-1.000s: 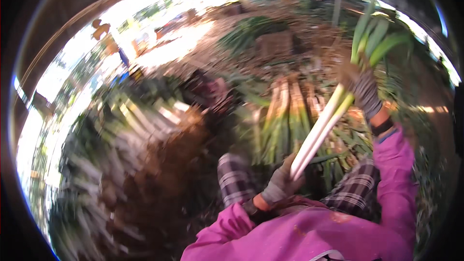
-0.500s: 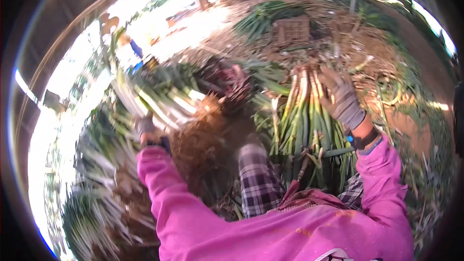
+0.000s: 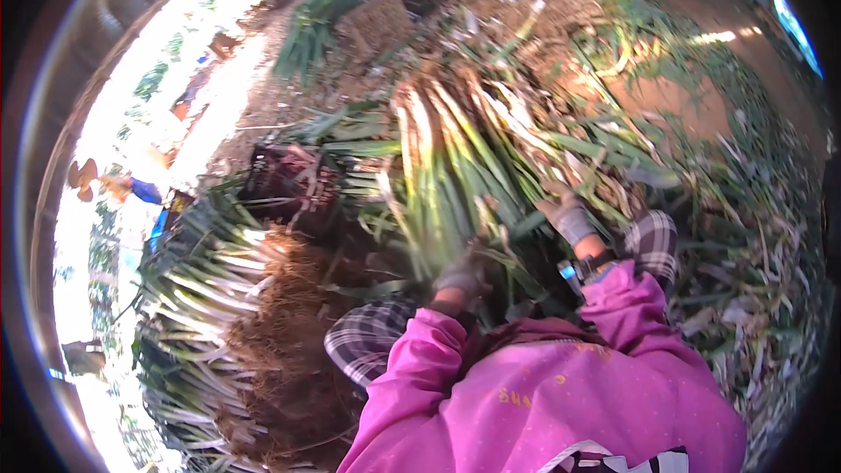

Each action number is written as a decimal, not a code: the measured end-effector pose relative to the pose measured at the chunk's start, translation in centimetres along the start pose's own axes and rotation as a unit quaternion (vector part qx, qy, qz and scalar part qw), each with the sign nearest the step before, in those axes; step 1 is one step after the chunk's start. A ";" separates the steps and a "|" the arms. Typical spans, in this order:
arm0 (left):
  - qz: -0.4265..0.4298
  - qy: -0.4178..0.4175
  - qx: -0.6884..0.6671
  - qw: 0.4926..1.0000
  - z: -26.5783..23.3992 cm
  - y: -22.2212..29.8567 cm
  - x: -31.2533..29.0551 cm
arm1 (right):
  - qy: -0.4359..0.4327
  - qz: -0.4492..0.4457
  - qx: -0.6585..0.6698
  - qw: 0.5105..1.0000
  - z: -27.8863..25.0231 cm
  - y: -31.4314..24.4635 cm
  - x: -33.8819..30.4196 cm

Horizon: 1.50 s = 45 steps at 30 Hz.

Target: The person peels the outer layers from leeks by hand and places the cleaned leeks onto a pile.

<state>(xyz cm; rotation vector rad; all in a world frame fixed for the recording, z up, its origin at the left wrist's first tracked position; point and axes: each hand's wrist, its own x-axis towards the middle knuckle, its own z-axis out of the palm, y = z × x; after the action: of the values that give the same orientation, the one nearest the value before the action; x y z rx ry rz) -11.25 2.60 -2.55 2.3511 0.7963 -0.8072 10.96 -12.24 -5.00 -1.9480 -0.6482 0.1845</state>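
Note:
Between my knees lies a bundle of long green onions (image 3: 451,158), its pale root ends pointing away from me and its green leaves toward me. My left hand (image 3: 460,278), gloved in grey, is over the leaf end close to my body; motion blur hides how its fingers sit. On the bundle's right side, my gloved right hand (image 3: 565,213) touches the leaves, with fingers apart and nothing clearly gripped. To the left is a large pile of white-stalked green onions (image 3: 210,307), their brown roots (image 3: 272,342) facing me.
A dark red crate (image 3: 293,177) stands beyond the left pile. Farther off, more green leaves (image 3: 320,22) lie by a brown crate (image 3: 375,24). Loose leaves and trimmings (image 3: 736,201) cover the ground to my right.
My view has swung to the right. My left hand has left the pile on the left and come to the bundle's leaf end. My right hand has moved from the root ends down toward the leaves.

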 end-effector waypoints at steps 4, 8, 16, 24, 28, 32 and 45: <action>-0.115 0.118 0.072 0.984 9.6 -0.5 4.1 | -0.007 0.099 0.130 0.987 3.1 1.6 1.1; -0.039 0.055 0.005 0.998 7.0 1.1 3.2 | -0.021 0.151 0.143 0.978 5.0 2.1 2.2; 0.089 0.235 -0.415 0.874 0.3 -2.1 -0.4 | -0.076 0.092 0.053 0.991 11.4 6.7 7.6; -0.039 0.136 -0.160 0.977 -7.7 -2.2 0.5 | -0.278 0.090 0.029 0.956 18.0 0.2 5.6; -0.056 0.095 -0.057 0.992 -9.8 -3.5 0.8 | -0.221 -0.044 0.082 0.971 23.0 0.4 4.7; -0.107 0.034 0.028 0.993 -10.8 -7.2 1.9 | -0.398 -0.086 -0.137 0.903 25.8 -1.1 3.8; 0.024 0.116 0.076 0.990 -16.6 -9.4 9.7 | -0.286 0.155 -0.283 0.902 33.0 -1.5 4.7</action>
<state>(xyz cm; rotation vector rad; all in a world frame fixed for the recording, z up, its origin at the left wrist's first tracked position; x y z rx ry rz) -5.19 22.97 -0.38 2.6248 0.7911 -0.6003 1.15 16.77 -18.13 -2.5826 -0.8256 0.8782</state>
